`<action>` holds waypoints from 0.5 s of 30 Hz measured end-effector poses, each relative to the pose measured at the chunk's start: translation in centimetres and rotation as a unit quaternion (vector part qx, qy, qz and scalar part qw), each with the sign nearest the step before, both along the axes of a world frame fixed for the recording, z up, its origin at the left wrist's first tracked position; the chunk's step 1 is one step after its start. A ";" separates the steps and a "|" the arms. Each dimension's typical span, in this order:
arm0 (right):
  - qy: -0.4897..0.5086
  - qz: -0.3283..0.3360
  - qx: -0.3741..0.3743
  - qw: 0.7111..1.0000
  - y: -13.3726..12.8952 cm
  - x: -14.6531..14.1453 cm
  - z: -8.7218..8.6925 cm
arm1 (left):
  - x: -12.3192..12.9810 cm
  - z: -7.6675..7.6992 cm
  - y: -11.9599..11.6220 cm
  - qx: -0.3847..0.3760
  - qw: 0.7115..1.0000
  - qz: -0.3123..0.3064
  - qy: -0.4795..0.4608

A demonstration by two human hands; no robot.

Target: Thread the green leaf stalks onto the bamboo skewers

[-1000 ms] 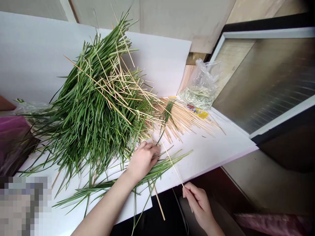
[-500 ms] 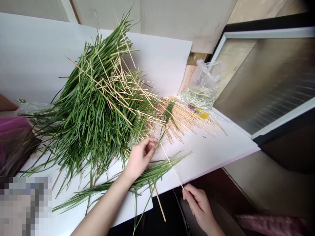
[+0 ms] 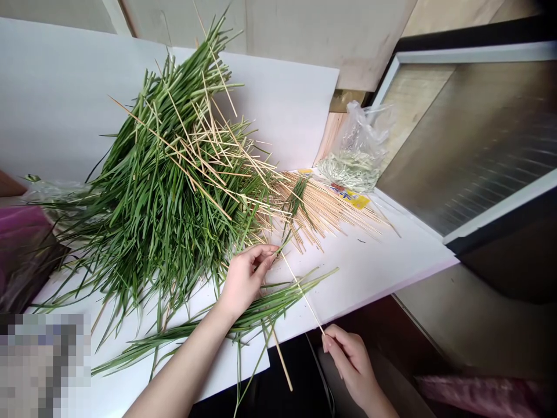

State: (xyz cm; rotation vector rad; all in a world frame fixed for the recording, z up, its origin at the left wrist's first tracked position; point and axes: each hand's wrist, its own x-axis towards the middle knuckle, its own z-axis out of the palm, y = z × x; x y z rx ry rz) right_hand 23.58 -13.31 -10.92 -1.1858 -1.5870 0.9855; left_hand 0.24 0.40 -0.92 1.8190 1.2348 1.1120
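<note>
Pale walls (image 3: pixel 291 35) backed the room, with a framed glass panel (image 3: pixel 478 133) at the right. Below, a white table (image 3: pixel 383 261) spread out, a white board (image 3: pixel 282 98) upright at its back. On it rose a large heap of green stalks (image 3: pixel 174 232), sticks strewn over its upper part, perhaps piled there to stay within reach. Beside it fanned many thin sticks (image 3: pixel 326 212), a clear bag (image 3: pixel 359 154) of pale strips just behind. A smaller bunch (image 3: pixel 270 307) lay along the front, partly under the left forearm, probably set apart for easy picking.

The right hand (image 3: pixel 350 354), beyond the table's front edge, had thumb and fingers closed on the near end of a single stick (image 3: pixel 308 302), presumably to steady it aslant over the bunch. The left hand (image 3: pixel 246 276) had its fingertips drawn together at the far end, beside a green blade (image 3: pixel 282 245); whether they pinched stick, blade or both could not be told.
</note>
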 end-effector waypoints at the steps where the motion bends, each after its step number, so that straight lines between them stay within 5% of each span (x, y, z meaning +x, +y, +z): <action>1: 0.000 0.000 0.000 1.000 0.0 0.0 0.0 | 0.0 0.0 0.0 0.006 1.000 0.001 0.005; 15: 0.006 0.000 -0.002 1.000 0.0 0.0 0.2 | 0.0 0.2 -0.2 0.050 0.998 0.008 0.037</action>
